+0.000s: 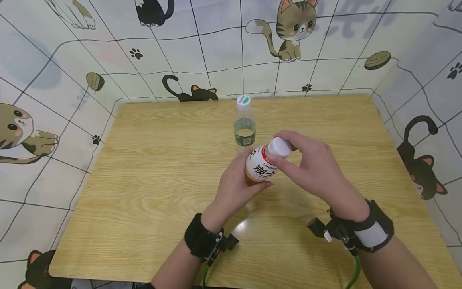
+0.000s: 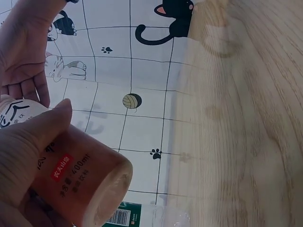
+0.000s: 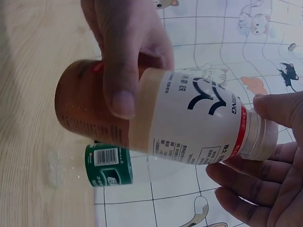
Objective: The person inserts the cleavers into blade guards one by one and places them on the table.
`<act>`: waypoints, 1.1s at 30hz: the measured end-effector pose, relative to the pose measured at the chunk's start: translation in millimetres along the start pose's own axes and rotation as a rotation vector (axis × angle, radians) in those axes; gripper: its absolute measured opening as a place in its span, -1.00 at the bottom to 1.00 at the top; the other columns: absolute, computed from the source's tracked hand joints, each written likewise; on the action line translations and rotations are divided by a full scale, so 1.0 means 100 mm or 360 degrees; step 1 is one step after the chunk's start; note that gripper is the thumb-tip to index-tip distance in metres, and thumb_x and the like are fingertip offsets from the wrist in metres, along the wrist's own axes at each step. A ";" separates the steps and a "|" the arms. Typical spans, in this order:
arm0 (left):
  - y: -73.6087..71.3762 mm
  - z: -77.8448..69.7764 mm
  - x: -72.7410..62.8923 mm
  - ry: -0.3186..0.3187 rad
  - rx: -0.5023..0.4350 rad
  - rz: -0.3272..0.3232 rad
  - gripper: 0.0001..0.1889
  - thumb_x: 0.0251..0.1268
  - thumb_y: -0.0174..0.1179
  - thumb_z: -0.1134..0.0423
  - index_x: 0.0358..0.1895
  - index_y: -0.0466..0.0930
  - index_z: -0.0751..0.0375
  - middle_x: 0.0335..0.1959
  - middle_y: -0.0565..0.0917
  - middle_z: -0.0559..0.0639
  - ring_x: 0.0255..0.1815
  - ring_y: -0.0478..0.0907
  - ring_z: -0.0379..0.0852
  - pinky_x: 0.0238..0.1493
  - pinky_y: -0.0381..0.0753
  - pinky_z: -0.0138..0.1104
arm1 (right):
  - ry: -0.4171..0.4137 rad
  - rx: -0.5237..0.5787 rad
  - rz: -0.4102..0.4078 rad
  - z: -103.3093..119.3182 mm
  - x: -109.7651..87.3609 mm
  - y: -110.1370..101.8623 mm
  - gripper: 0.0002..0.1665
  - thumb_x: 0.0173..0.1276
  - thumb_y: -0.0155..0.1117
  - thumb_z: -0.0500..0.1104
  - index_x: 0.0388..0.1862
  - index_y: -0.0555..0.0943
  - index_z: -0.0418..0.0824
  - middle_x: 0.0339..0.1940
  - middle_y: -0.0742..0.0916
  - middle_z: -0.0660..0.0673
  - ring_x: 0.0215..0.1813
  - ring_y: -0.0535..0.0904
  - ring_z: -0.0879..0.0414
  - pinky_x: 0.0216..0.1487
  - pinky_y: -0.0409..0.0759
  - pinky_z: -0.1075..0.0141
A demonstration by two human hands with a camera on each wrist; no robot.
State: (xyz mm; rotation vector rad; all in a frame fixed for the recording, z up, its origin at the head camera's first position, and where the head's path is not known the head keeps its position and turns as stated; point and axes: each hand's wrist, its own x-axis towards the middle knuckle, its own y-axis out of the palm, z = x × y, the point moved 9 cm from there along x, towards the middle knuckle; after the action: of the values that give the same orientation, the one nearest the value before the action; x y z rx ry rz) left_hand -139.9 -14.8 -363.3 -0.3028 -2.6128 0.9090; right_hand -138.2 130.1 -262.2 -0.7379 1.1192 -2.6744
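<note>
A drink bottle (image 1: 260, 166) with a white and red label, amber lower part and white cap (image 1: 279, 147) is held tilted above the table. My left hand (image 1: 235, 180) grips it round its lower body, thumb across the front in both wrist views. My right hand (image 1: 314, 164) is at the bottle's top, thumb and fingers on opposite sides of the white cap. In the right wrist view the right thumb (image 3: 277, 108) lies at the cap's neck, with the other fingers below it. Behind the held bottle stands a clear bottle (image 1: 244, 124) with a green label and white cap.
The light wooden table (image 1: 162, 160) spreads under both hands. A white cloth (image 1: 216, 44) with grid lines and cartoon cats rises behind it and along both sides. Each wrist wears a black strap (image 1: 203, 237) with a small camera and a green cable.
</note>
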 end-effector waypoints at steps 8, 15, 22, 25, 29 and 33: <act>-0.03 0.00 -0.05 -0.0008 0.0162 -0.0048 -0.14 0.01 0.64 0.06 0.37 0.38 0.14 0.17 0.59 0.01 0.12 0.56 -0.08 0.08 0.62 -0.15 | -0.0092 -0.0203 -0.0088 0.02 0.02 -0.01 -0.64 0.30 0.51 -0.13 -0.04 0.68 -0.34 -0.33 0.77 -0.13 -0.42 0.57 0.09 -0.47 0.45 0.21; -0.08 -0.07 -0.09 0.0096 0.0369 -0.0173 -0.17 -0.01 0.65 0.07 0.31 0.40 0.24 0.11 0.60 0.08 0.06 0.57 -0.02 0.02 0.66 -0.16 | 0.0072 -0.0339 -0.0092 -0.07 0.06 0.03 -0.65 0.37 0.43 0.01 -0.21 0.67 -0.29 -0.65 0.57 -0.04 -0.63 0.38 0.10 -0.58 0.29 0.23; -0.10 -0.07 -0.09 0.0125 0.0404 -0.0182 -0.17 -0.04 0.65 0.07 0.28 0.41 0.25 0.09 0.61 0.07 0.03 0.59 -0.03 -0.01 0.67 -0.17 | 0.0039 -0.0287 -0.0130 -0.12 0.08 0.05 -0.67 0.35 0.45 0.00 -0.28 0.66 -0.26 -0.71 0.49 0.03 -0.65 0.33 0.14 -0.59 0.24 0.24; -0.09 -0.04 -0.07 0.0114 0.0362 -0.0140 -0.18 -0.02 0.65 0.07 0.29 0.41 0.23 0.08 0.62 0.06 0.02 0.60 -0.04 -0.04 0.68 -0.17 | -0.0004 -0.0262 -0.0152 -0.11 0.09 0.06 -0.70 0.34 0.46 -0.03 -0.31 0.65 -0.25 -0.71 0.48 0.03 -0.65 0.32 0.15 -0.59 0.25 0.25; -0.08 -0.02 -0.06 0.0110 0.0319 -0.0087 -0.20 0.01 0.63 0.05 0.30 0.40 0.20 0.08 0.62 0.05 0.00 0.62 -0.06 -0.07 0.69 -0.17 | -0.0020 -0.0237 -0.0170 -0.11 0.09 0.06 -0.73 0.33 0.46 -0.06 -0.34 0.63 -0.25 -0.71 0.49 0.03 -0.66 0.32 0.16 -0.60 0.25 0.25; -0.08 -0.02 -0.05 0.0120 0.0280 -0.0036 -0.20 0.01 0.63 0.06 0.31 0.40 0.17 0.08 0.63 0.03 0.00 0.62 -0.06 -0.05 0.68 -0.17 | -0.0035 -0.0212 -0.0190 -0.11 0.09 0.06 -0.75 0.31 0.45 -0.09 -0.36 0.62 -0.24 -0.72 0.49 0.03 -0.67 0.32 0.17 -0.61 0.25 0.25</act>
State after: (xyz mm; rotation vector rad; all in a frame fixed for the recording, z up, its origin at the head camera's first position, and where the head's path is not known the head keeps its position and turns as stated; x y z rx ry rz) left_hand -135.0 -21.5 -358.6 -0.2553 -2.4433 1.0892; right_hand -151.2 130.0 -269.5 -0.8808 1.2971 -2.7006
